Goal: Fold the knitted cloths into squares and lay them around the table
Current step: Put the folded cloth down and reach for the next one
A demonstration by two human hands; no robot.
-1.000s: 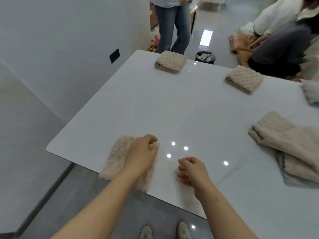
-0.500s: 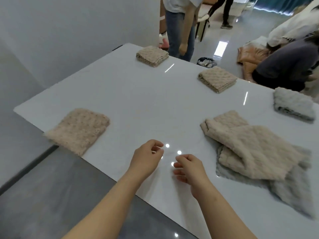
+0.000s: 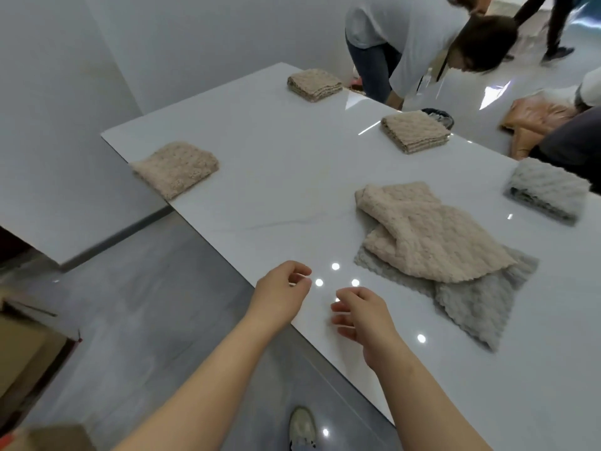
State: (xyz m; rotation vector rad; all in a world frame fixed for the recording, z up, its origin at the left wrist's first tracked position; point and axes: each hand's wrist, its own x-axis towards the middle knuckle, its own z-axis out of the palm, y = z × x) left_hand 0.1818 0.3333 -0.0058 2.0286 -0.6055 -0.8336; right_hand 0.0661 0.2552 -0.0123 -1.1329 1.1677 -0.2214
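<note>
Three folded beige knitted squares lie on the white table (image 3: 266, 177): one at the near left edge (image 3: 177, 167), one at the far corner (image 3: 314, 83), one along the far side (image 3: 414, 131). A folded grey square (image 3: 548, 190) sits at the right. An unfolded beige cloth (image 3: 429, 232) lies on top of an unfolded grey cloth (image 3: 474, 297) in the middle right. My left hand (image 3: 281, 292) and my right hand (image 3: 364, 315) hover over the near table edge, fingers loosely curled, holding nothing, to the left of the loose cloths.
A person (image 3: 419, 43) bends down beyond the table's far side, next to a dark bin (image 3: 437, 113). Another person crouches at the right by an orange cloth (image 3: 533, 125). A white wall runs along the left. Cardboard boxes (image 3: 26, 353) stand on the floor at lower left.
My left hand has let go of the folded beige square at the near left edge. The view has swung right, and both hands now hover close to the loose beige and grey cloths.
</note>
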